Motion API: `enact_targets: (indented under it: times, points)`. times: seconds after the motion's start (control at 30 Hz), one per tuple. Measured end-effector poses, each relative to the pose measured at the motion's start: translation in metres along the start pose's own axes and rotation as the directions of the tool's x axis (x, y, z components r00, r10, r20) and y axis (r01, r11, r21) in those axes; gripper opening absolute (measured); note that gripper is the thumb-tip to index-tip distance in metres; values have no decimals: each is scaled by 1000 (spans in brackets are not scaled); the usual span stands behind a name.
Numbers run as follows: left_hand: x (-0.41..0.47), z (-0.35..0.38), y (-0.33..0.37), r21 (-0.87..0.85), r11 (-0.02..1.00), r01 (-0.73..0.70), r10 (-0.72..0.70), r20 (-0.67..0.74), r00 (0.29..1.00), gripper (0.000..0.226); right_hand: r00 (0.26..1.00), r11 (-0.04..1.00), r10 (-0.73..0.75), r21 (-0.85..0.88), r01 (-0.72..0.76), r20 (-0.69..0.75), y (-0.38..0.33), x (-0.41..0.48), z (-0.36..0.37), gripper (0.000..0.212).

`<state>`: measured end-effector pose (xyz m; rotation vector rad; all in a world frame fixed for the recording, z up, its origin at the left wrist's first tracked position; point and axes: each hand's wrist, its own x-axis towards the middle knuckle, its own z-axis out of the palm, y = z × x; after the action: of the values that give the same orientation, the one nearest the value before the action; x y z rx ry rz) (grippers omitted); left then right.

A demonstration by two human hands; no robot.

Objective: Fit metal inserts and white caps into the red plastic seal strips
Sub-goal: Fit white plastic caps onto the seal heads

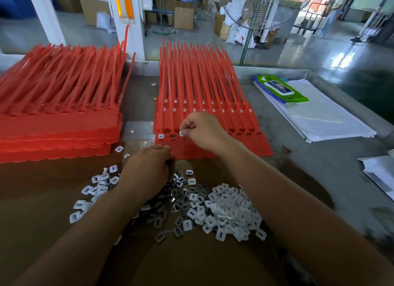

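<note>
Bare forearms (pixel 102 221), left grip (pixel 147 168), right grip (pixel 202 130).

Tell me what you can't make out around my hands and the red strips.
All in the head view:
Left hand: fingertips hidden by its own back; holding anything, unclear.
Right hand, pinching a cap, covers middle sockets of the strip.
Left stack: cut by the left edge.
Wipes pack: print too small.

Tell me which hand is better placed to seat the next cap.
Right. The right hand pinches a white cap on the red strip; the left hand rests at its near edge.
</note>
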<state>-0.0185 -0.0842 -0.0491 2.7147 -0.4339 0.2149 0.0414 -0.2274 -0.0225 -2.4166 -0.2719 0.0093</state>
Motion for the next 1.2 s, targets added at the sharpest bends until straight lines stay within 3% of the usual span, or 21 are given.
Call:
enact_targets:
  times: [0.17, 0.8, 0.87, 1.2]
  points:
    - [0, -1, 0, 3, 1000, -11, 11, 10, 1000, 33, 999, 998, 37, 42, -36, -20, -3, 16, 19, 8]
    - [-2, -3, 2, -30, 1000, 6, -5, 14, 1000, 33, 992, 991, 124, -50, -125, -26, -4, 28, 26, 12]
    - [-2, -3, 3, -34, 999, 3, -3, 11, 1000, 34, 988, 987, 148, -50, -150, -44, -4, 31, 27, 3]
    - [-3, -3, 3, -52, 999, -1, 1, -5, 1000, 33, 968, 966, 253, -64, -252, 4, -6, 40, 25, 20]
